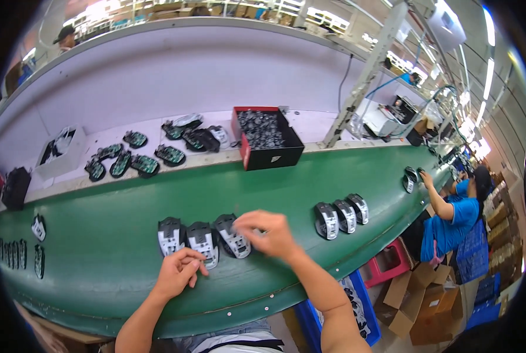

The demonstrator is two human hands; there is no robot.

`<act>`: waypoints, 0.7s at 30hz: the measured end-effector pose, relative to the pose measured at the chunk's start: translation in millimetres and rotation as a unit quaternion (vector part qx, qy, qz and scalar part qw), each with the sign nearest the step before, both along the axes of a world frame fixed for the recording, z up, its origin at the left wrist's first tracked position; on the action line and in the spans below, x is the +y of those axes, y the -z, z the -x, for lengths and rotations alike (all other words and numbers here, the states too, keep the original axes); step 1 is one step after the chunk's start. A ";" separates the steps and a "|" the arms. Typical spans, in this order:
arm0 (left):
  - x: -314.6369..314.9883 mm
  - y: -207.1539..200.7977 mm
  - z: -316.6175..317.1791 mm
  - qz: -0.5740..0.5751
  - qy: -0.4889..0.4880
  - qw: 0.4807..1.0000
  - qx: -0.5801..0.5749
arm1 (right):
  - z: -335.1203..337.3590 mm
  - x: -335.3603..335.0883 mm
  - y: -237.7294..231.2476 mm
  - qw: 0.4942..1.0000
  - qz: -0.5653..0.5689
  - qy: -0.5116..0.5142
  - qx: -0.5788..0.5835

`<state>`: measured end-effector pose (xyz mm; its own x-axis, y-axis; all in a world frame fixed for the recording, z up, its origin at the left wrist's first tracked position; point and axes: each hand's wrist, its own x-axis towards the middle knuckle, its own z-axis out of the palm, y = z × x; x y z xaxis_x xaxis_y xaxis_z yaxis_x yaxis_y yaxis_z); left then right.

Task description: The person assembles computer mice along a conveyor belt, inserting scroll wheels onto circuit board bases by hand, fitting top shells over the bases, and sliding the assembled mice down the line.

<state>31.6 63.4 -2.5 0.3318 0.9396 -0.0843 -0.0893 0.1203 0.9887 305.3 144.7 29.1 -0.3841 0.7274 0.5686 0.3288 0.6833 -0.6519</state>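
Three black-and-white computer mouse shells stand in a row on the green conveyor belt in front of me: the left shell (pixel 170 234), the middle shell (pixel 202 240) and the right shell (pixel 234 240). My left hand (pixel 179 275) rests at the near ends of the left and middle shells, its fingers loosely bent and apart, with nothing seen in them. Over the right shell hovers my right hand (pixel 270 233), slightly blurred. Its fingertips are bunched together at that shell's upper part; whatever they may hold is too small to make out.
A black-and-red box (pixel 273 159) of small dark parts stands beyond the belt (pixel 275 191). Circuit-board mouse bases (pixel 145 164) lie on the ledge. More mouse shells (pixel 345 216) sit to the right. A blue crate (pixel 366 312) stands below; a co-worker (pixel 460 217) works at far right.
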 end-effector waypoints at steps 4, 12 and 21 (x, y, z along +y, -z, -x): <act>-3.1 -0.8 9.0 0.001 -0.020 1.000 -0.003 | -33.4 30.8 9.3 0.966 -0.086 0.198 -0.139; -0.6 -4.8 6.1 -0.006 -0.022 1.000 -0.003 | -77.3 39.6 17.6 0.851 -0.083 0.440 -0.274; 1.4 -0.2 6.7 -0.005 -0.024 0.999 -0.022 | -91.1 49.3 28.2 0.873 -0.093 0.445 -0.174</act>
<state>24.8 64.8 -2.3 0.2893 0.9553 -0.0611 -0.1381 0.1048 0.9849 396.4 194.1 0.8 0.1131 0.7329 0.6708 0.9400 0.1397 -0.3112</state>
